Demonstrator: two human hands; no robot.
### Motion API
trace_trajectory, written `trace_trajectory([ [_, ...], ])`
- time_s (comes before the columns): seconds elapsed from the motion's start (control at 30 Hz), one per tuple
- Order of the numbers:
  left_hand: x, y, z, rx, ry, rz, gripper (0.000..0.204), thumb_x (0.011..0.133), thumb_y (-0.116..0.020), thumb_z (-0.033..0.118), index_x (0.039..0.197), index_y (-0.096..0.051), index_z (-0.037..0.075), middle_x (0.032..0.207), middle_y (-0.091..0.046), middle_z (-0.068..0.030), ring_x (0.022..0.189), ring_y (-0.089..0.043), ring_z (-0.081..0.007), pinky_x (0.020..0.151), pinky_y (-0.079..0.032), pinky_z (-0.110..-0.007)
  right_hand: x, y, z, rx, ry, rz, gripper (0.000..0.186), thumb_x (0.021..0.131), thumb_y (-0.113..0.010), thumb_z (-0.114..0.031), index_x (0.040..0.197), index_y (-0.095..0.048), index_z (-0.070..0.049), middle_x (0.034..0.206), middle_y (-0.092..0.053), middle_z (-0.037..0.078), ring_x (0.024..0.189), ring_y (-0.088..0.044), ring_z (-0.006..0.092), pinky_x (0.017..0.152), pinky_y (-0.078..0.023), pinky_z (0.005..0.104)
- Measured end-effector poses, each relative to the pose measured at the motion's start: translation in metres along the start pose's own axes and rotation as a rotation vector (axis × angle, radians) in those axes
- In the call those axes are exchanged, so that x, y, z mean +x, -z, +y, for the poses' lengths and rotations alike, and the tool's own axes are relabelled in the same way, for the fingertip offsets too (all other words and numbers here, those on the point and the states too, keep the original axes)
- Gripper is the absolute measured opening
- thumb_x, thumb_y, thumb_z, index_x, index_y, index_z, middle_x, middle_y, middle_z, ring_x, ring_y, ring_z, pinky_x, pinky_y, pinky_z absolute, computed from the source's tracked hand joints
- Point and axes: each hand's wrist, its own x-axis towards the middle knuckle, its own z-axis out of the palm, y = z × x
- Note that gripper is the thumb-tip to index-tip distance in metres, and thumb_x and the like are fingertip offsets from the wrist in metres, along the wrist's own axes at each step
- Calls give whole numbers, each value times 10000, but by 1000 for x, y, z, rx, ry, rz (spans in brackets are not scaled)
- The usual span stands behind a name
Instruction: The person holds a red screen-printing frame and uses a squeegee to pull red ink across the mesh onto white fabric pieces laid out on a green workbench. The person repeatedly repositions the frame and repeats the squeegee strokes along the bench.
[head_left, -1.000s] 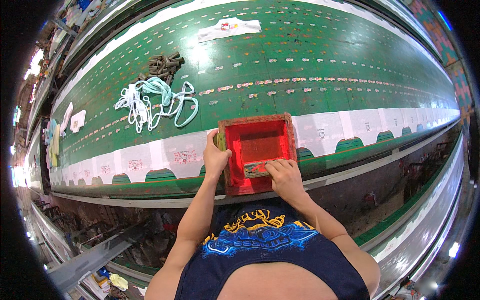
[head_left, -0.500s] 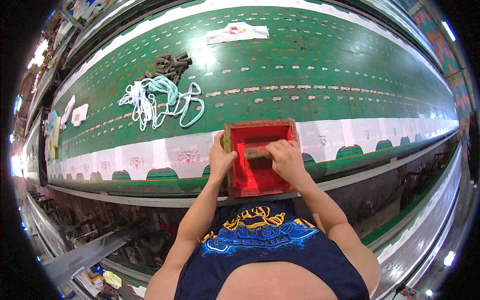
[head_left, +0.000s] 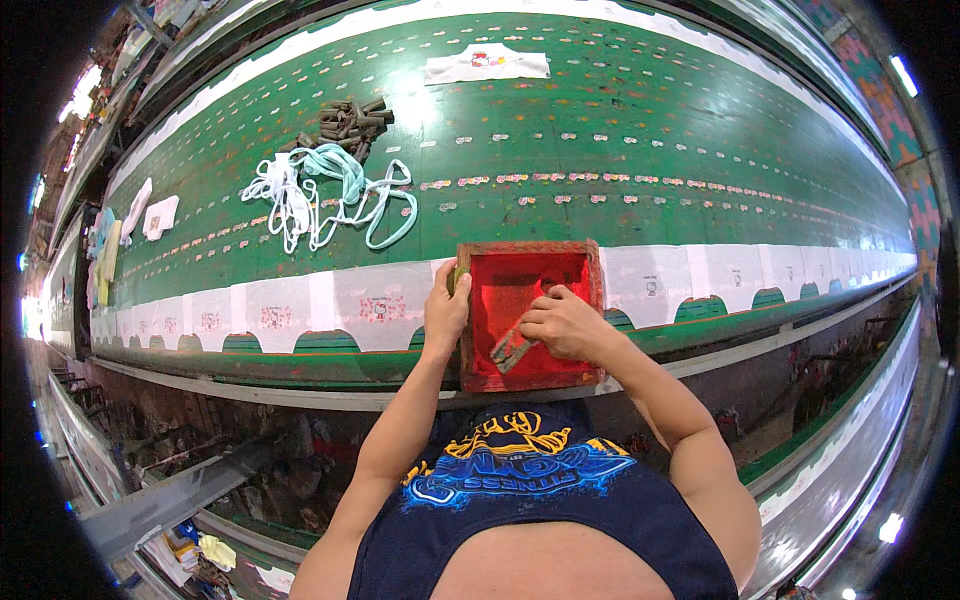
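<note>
Left hand (head_left: 447, 312) has its grip wrapped round the frame (head_left: 530, 248) at its 10 o'clock edge, thumb on top. Right hand (head_left: 562, 325) has a closed grip, fingers curled tight on a squeegee (head_left: 511, 350) inside the frame, slanting toward 7 o'clock. Frame's a boxy, rough wooden thing, wet-looking red inside, sitting on the glossy green surface (head_left: 560, 105). Flat white cloths (head_left: 635, 300) run off toward 9 and 3, with soft tangled cords (head_left: 340, 170) at 10.
</note>
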Motion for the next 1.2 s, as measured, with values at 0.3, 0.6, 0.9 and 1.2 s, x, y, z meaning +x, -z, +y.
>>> trace_trajectory([
  [0.3, -1, 3, 2, 13, 2, -39, 529, 1013, -686, 296, 1479, -553, 84, 1265, -726, -222, 1180, -708, -345, 1034, -525, -429, 13, 12, 37, -146, -427, 343, 203, 804, -684, -34, 984, -739, -110, 981, -755, 72, 1005, -694, 289, 919, -493, 498],
  [0.6, -10, 7, 17, 144, -81, -59, 768, 771, -814, 115, 1477, -513, 85, 1344, -672, -228, 1268, -650, -397, 1089, -496, -466, -29, -37, -71, -162, -548, 364, 253, 801, -677, -114, 1051, -712, -120, 1065, -727, 26, 1018, -660, 236, 897, -462, 456],
  [0.9, -16, 2, 30, 220, -54, -31, 825, 723, -760, 48, 1494, -473, 104, 1332, -682, -211, 1242, -672, -410, 1049, -525, -473, -41, -21, -72, -80, -555, 366, 246, 841, -658, -106, 1080, -713, -122, 1043, -713, 5, 1017, -660, 223, 930, -452, 454],
  [1.2, -37, -117, 65, 65, -62, -31, 810, 721, -758, 42, 1478, -476, 90, 1321, -673, -183, 1209, -680, -364, 1055, -519, -444, -141, 26, -12, -165, -611, 303, 264, 871, -649, -132, 1122, -729, -131, 1131, -738, 15, 1098, -656, 231, 1010, -448, 497],
])
